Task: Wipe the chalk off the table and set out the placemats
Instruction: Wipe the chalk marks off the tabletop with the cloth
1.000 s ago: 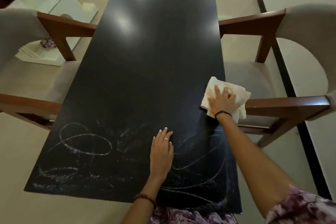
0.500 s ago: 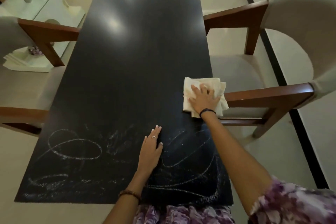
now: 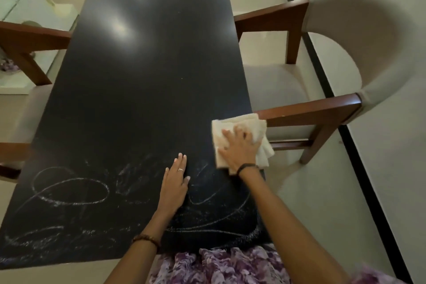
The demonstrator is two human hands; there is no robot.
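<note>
While the left hand (image 3: 175, 181) lies flat, fingers straight, on the black table (image 3: 147, 80), the right hand (image 3: 239, 147) presses spread fingers onto a cream cloth (image 3: 239, 123) at its 3 o'clock edge. Chalk scribbles (image 3: 69, 191) cover the 6 o'clock end.

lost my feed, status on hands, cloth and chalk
Right hand flat on cloth at table's right edge. Left hand flat on table. Chalk covers near end. Nothing in the way.
</note>
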